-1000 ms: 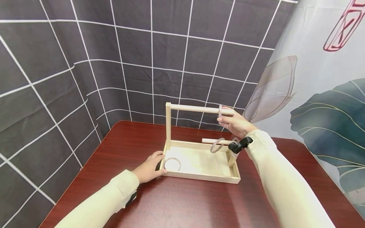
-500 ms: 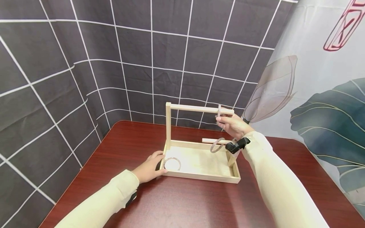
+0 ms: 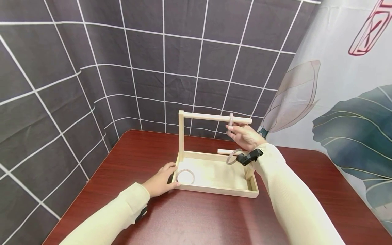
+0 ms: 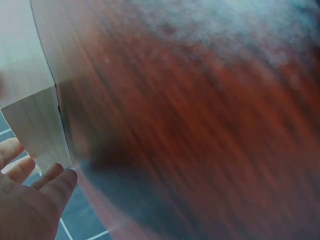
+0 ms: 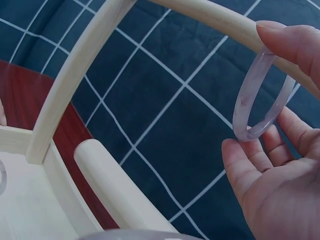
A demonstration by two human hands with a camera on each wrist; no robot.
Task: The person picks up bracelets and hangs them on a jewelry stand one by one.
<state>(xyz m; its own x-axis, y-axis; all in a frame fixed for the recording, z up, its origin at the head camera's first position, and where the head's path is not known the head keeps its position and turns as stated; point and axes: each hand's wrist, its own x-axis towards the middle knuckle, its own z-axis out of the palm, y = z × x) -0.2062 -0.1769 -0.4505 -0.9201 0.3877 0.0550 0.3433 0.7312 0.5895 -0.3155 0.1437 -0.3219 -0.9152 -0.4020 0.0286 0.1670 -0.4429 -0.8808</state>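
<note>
My right hand (image 3: 246, 137) pinches a pale pinkish, translucent bangle (image 5: 247, 102) between thumb and fingertips. The bangle is threaded round the upper bar (image 3: 208, 116) of a light wooden bangle stand, in from the bar's free right end. My left hand (image 3: 162, 180) rests on the left end of the stand's tray (image 3: 217, 191), fingers spread along the side and thumb by the front corner. In the left wrist view its fingers (image 4: 60, 182) lie against the wood. A second bangle (image 3: 230, 160) hangs on the lower bar (image 3: 225, 151). Another bangle (image 3: 193, 176) lies at the tray's left.
The upper bar springs from a tall post (image 3: 181, 136) at the tray's left; a short post (image 3: 249, 172) stands at its right. Below is a dark red table (image 3: 196, 217). Behind hangs a dark grid-patterned curtain (image 3: 180, 58), with a leaf-printed cloth (image 3: 337, 126) at right.
My right hand and its bangle have slid a little left along the upper bar, away from the free end. The left hand has stayed in place on the tray.
</note>
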